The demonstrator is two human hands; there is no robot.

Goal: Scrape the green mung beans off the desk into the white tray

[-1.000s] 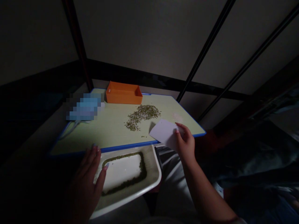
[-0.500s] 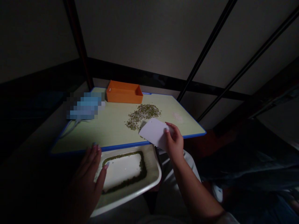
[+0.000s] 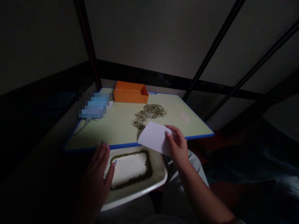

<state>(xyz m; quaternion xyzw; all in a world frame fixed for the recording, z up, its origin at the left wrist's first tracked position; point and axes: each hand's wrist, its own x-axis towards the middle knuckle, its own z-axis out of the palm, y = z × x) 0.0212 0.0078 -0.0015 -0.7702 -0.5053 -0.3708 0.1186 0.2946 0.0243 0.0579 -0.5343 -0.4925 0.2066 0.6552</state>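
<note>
In my right hand (image 3: 178,143) is a thin white card (image 3: 154,137), pinched between thumb and fingers. The card lies tilted over the near edge of the pale green board (image 3: 112,127), its far corner beside scattered small green bits (image 3: 151,111) like seeds or chopped herb. Below that edge sits a white tray (image 3: 160,171) with more green bits banked around the inside of its floor. My left hand (image 3: 100,174) rests at the tray's left side, fingers stretched out and thumb apart over the inside. The palm's contact with the rim is hidden.
An orange open box (image 3: 130,96) stands at the board's back edge. On the left lies a blurred-out blue item (image 3: 95,105) with a white cord. A faint pinkish patch (image 3: 184,117) marks the board's right side. Panelled walls (image 3: 144,37) rise behind.
The white card has moved toward me and left, further over the board's near edge and the tray. The whole view has shifted slightly. My left hand keeps its place by the tray.
</note>
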